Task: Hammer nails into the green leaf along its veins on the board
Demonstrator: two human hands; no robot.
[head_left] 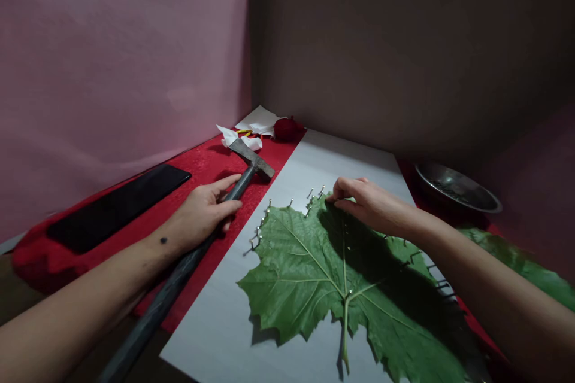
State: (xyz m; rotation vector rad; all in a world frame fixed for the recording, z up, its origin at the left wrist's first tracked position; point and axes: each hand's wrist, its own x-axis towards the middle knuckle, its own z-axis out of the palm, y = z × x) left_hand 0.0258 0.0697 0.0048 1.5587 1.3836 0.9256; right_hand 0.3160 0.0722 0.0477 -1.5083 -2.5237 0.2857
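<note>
A broad green lobed leaf [314,269] lies flat on a pale grey board [215,335], small metal nails [258,233] ringing its edge. The right hand [366,203] pinches its top tip with narrowed fingers; the left hand [204,212] rests loosely over a dark-handled hammer [242,179] on the red-clothed bench [206,164].

The left hand [206,212] lies over the handle of a hammer [197,251] on the red cloth [197,167] covering the desk. The right hand [366,203] pinches at the top edge of a large green leaf [314,275] spread on a white board [224,323], with small nails [260,230] standing along the leaf's outline. A metal bowl [458,188] sits to the right, and a black slab [117,206] lies at the left.
</note>
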